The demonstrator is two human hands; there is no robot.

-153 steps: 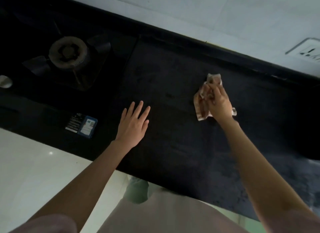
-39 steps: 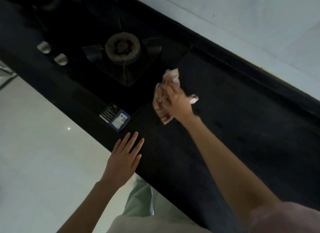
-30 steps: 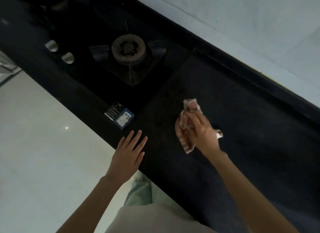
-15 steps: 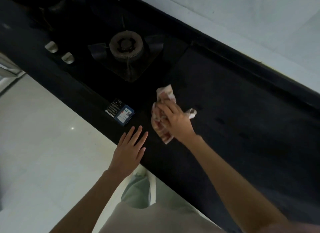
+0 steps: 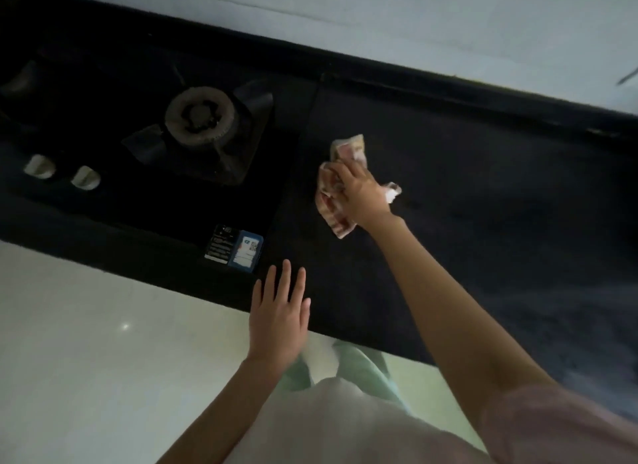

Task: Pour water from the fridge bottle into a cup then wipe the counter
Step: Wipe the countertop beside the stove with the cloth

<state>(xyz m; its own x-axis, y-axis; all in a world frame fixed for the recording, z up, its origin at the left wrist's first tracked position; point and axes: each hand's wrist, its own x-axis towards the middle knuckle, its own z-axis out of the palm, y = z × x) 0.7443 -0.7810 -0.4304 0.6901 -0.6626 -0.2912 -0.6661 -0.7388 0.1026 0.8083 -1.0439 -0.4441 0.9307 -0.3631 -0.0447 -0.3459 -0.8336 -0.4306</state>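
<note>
Dark stone counter (image 5: 483, 222) across mid frame, w/ crumpled pinkish cloth (image 5: 336, 206) pressed on it at centre, just right of the hob edge; right hand (image 5: 359, 196) bunched over the cloth, fingers curled round it, holding it tight against the surface; left hand (image 5: 278, 320) flat & spread, fingers straight, holding nothing, at the counter's near edge, lower centre.

No bottle or cup anywhere in frame, so pour step judged done, or at least out of sight; wiping step in hand; can't tell how much of the surface is covered yet, too dim to see wet marks.

Room: wide bare stretch of counter to the right of the cloth, up to the raised back lip under the pale wall (image 5: 379, 21); tight on the left, w/ gas burner (image 5: 202, 114) and its pan support near, two knobs (image 5: 62, 171) at far left, label sticker (image 5: 234, 247) just above the left fingertips; near edge drops to pale floor (image 5: 86, 342).
</note>
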